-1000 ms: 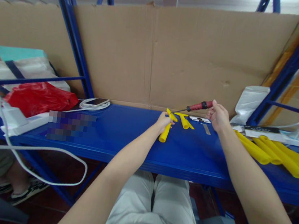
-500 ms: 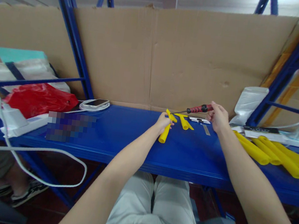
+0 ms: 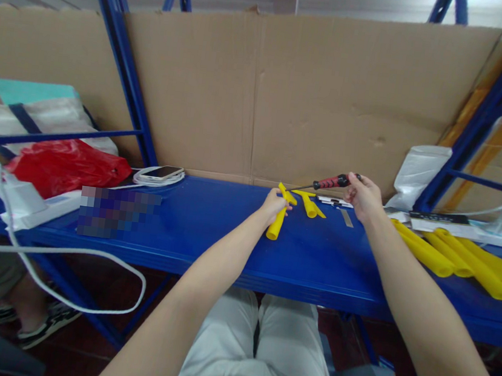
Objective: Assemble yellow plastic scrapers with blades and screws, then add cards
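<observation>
My left hand (image 3: 273,205) is closed around a yellow tube (image 3: 275,226) with a split, flared upper end, held over the blue table. In my right hand (image 3: 362,195) is a screwdriver (image 3: 333,182) with a red and black handle, gripped near the handle's end. Its thin shaft points left, and the tip meets the upper end of the yellow tube; whether it touches a screw there is too small to tell. Just right of the tube lies another yellow piece (image 3: 309,206) with splayed arms. A flat metal strip (image 3: 347,217) rests below the screwdriver hand.
Several yellow tubes (image 3: 474,264) lie at the right of the blue table (image 3: 209,231). A cardboard panel (image 3: 189,95) stands behind. At left are a phone (image 3: 166,171) on a coiled white cable, a red plastic bag (image 3: 70,166) and a power strip (image 3: 47,210). Another person's legs show below left.
My right hand's fingers have shifted slightly on the screwdriver handle, uncovering more of its end. The tube and my left hand look the same.
</observation>
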Demonstrator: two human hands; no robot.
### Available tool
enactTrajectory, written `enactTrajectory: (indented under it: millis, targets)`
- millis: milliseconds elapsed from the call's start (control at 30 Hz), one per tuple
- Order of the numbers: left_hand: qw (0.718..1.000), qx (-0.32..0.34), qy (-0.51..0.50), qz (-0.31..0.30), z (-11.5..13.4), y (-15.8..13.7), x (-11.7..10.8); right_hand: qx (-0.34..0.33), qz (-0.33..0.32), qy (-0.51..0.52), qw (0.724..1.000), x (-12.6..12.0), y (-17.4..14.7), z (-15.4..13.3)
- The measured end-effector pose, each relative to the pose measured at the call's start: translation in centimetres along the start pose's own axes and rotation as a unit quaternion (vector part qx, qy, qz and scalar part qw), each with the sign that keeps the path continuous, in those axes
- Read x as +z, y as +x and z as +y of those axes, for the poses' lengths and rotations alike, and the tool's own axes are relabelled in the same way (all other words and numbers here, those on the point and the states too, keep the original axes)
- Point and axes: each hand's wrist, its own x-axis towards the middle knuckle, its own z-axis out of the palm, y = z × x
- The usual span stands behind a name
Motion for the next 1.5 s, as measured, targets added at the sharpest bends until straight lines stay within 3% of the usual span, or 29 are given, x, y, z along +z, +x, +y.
enactTrajectory:
  millis: [267,533,667,900,1000,1133,1300,1500]
  targets:
    - [1.0,0.002,-0.004,-0.002,-0.1,0.1,0.0,0.001,-0.002,0.018,1.0,0.0,-0.1,0.1]
    - [0.999,0.019,-0.016,0.028,-0.3,0.6,0.0,-0.029,0.048,0.013,0.998,0.6,-0.2,-0.2]
    - [0.999,0.011,-0.018,0.039,-0.3,0.6,-0.1,-0.006,0.046,-0.011,0.999,0.8,-0.5,-0.2]
    - [0.999,0.009,-0.019,0.04,-0.2,0.5,-0.1,0.086,-0.024,-0.083,0.993,0.5,-0.9,-0.1]
    - [0.999,0.007,-0.012,0.046,-0.1,0.4,0.0,0.15,-0.083,-0.151,0.974,0.5,-0.9,0.1]
    - [0.999,0.015,-0.006,0.048,-0.1,0.4,0.0,0.231,-0.173,-0.247,0.925,0.5,-1.3,0.5]
    - [0.998,0.017,-0.002,0.059,-0.1,0.5,-0.1,0.226,-0.238,-0.356,0.875,0.8,-1.8,1.2]
    - [0.996,0.012,0.015,0.082,0.2,0.3,-0.3,0.213,-0.275,-0.391,0.852,0.9,-1.8,2.3]
